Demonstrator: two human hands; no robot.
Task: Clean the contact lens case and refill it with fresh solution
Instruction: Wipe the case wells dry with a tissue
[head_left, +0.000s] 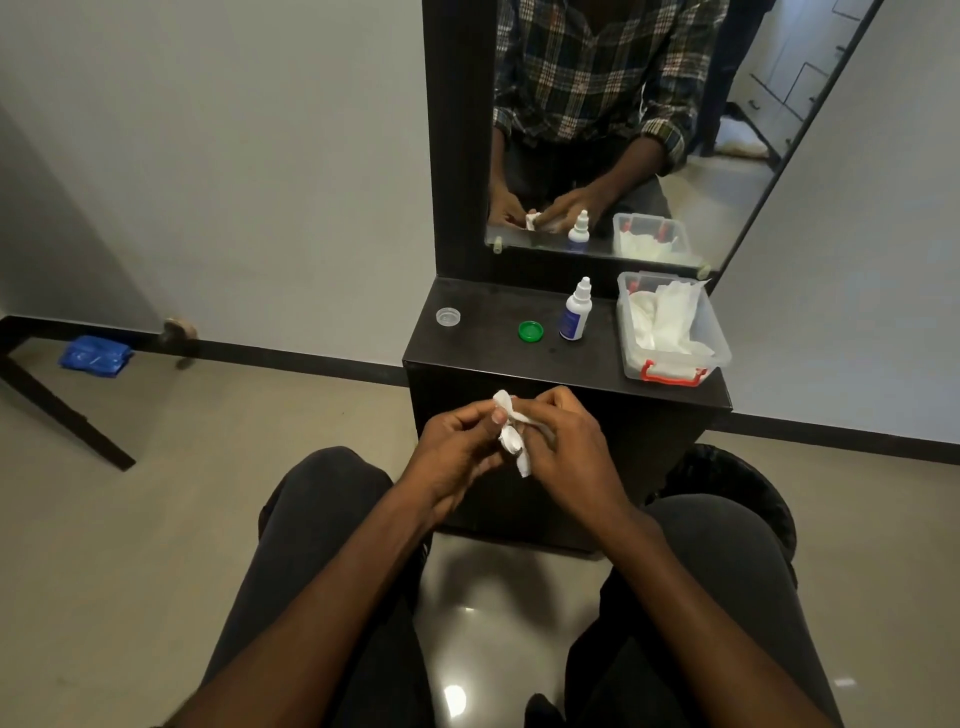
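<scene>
Both hands' grip on a white tissue hides its contents.

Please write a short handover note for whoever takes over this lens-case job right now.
Left hand and right hand: both grip a white tissue above the lap, in front of the black counter; whatever is wrapped inside is hidden.
On the counter: clear cap at the left, green cap in the middle, solution bottle upright and capped, tissue box at the right.
Done: both caps are off.
Left: finish wiping, refill with solution, refit the caps.
</scene>
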